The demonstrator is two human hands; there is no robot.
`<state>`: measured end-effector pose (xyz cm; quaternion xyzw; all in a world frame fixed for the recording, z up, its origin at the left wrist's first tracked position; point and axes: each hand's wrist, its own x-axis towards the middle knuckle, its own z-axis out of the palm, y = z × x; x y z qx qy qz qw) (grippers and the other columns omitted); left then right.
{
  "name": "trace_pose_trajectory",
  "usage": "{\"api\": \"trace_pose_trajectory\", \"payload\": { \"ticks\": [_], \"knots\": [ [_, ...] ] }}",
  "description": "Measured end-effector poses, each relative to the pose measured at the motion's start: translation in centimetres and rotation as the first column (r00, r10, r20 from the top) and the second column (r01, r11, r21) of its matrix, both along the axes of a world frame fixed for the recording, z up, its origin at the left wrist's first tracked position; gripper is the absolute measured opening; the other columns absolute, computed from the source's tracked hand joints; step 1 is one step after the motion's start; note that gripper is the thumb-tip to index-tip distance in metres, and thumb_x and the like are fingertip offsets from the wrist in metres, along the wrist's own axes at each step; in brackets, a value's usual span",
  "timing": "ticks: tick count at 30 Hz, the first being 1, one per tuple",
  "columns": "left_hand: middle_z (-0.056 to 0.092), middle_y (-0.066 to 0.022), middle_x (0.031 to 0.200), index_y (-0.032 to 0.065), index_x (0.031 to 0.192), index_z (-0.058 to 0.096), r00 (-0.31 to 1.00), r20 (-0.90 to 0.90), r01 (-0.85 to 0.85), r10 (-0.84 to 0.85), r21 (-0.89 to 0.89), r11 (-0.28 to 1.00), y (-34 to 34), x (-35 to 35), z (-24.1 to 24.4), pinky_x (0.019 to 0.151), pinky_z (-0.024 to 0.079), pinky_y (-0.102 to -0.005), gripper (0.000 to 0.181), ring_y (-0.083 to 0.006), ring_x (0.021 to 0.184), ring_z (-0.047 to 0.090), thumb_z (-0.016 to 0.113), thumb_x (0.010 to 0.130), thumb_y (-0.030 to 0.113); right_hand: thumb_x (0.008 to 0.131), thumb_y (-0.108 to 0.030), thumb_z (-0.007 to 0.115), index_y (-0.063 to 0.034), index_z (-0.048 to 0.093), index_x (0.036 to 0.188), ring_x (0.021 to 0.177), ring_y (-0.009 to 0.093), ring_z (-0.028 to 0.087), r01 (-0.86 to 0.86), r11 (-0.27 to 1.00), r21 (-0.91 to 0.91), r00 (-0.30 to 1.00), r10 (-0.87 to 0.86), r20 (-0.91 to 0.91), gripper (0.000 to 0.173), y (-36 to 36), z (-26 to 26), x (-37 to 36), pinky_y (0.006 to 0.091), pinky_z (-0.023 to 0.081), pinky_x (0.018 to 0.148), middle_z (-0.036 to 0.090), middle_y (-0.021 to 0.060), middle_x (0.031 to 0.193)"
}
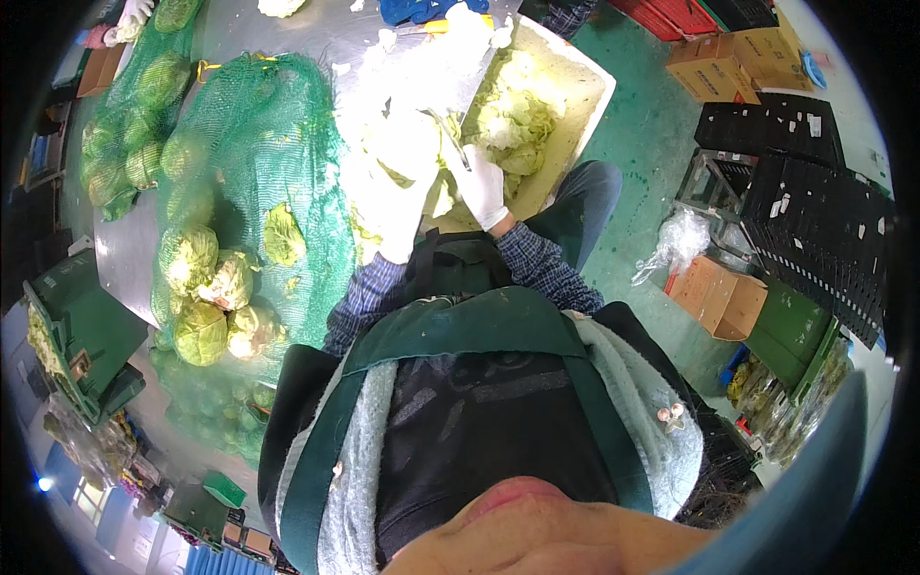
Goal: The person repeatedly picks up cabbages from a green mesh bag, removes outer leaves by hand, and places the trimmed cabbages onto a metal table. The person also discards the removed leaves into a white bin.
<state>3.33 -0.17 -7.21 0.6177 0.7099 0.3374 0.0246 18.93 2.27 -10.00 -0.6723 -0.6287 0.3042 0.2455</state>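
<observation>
My right hand (480, 188), in a white glove, grips a knife (451, 141) with its blade at a pale cabbage (402, 147). The gloved left hand (399, 226) holds the cabbage from the near left side; strong glare washes out its fingers and much of the cabbage. Under and beside the right hand, trimmed cabbage leaves (519, 118) fill a pale foam box (600, 97). Left of my hands, a green mesh sack (287, 154) lies on the metal table (237, 27). Several cabbages (203, 332) and a loose leaf (284, 234) are at the sack.
An orange-handled tool (440, 26) and blue cloth (413, 10) lie at the table's far side. Another filled mesh sack (144, 118) is at far left. Black crates (816, 223), cardboard boxes (719, 295) and plastic film (679, 241) stand right, across the green floor (636, 180).
</observation>
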Motion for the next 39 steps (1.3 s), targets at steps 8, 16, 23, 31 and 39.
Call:
{"api": "trace_pose_trajectory", "payload": {
  "ticks": [8,16,23,31,39],
  "knots": [
    [0.048,-0.0225,0.136,0.0009,0.141,0.040,0.745,0.660,0.265,-0.099,-0.157,0.951,5.4,-1.3,-2.4,0.103,0.040,-0.0445,0.088,-0.0358,0.122,0.049,0.081,0.073,0.039,0.092,-0.032,0.055,-0.0015,0.061,0.102,0.079,0.041,0.063,0.255,0.932,-0.257,0.934,-0.306,-0.183,0.032,-0.6,-9.1,4.1,0.0465,0.048,0.071,0.064,0.0243,0.079],
    [0.052,-0.0222,0.134,0.0013,0.142,0.039,0.970,0.110,0.230,-0.215,-0.146,0.962,4.1,-0.8,-1.0,0.098,0.047,-0.0400,0.093,-0.0321,0.119,0.055,0.082,0.071,0.044,0.097,-0.041,0.050,-0.0051,0.043,0.138,0.066,0.042,0.064,0.109,0.994,-0.007,0.976,-0.106,0.190,0.055,1.2,-0.5,5.6,0.0492,0.050,0.062,0.066,0.0239,0.074],
    [0.057,-0.0212,0.128,0.0010,0.136,0.046,0.925,0.315,0.290,-0.213,-0.223,0.931,4.7,-0.2,4.1,0.094,0.049,-0.0389,0.087,-0.0304,0.114,0.059,0.081,0.071,0.047,0.087,-0.011,0.056,-0.0081,0.056,0.128,0.063,0.030,0.063,-0.291,0.907,0.306,0.943,0.216,0.254,0.042,4.5,0.1,2.8,0.0382,0.051,0.058,0.067,0.0137,0.085],
    [0.054,-0.0210,0.132,-0.0002,0.136,0.046,0.914,0.269,0.342,-0.303,-0.109,0.933,4.4,-0.9,2.8,0.101,0.045,-0.0387,0.087,-0.0314,0.119,0.055,0.084,0.070,0.042,0.089,-0.013,0.058,-0.0065,0.058,0.126,0.068,0.025,0.065,-0.216,0.945,0.247,0.953,0.149,0.263,0.037,6.0,-2.0,5.5,0.0331,0.053,0.059,0.067,0.0160,0.092],
    [0.051,-0.0209,0.135,-0.0006,0.140,0.041,0.880,0.333,0.402,-0.338,-0.145,0.904,4.0,-2.9,-0.7,0.107,0.040,-0.0395,0.091,-0.0315,0.126,0.050,0.086,0.068,0.032,0.091,-0.017,0.064,0.0011,0.060,0.121,0.061,0.026,0.061,0.013,0.988,0.157,0.895,0.058,-0.441,0.035,4.9,-3.3,2.2,0.0332,0.048,0.058,0.066,0.0195,0.080]
  ]
}}
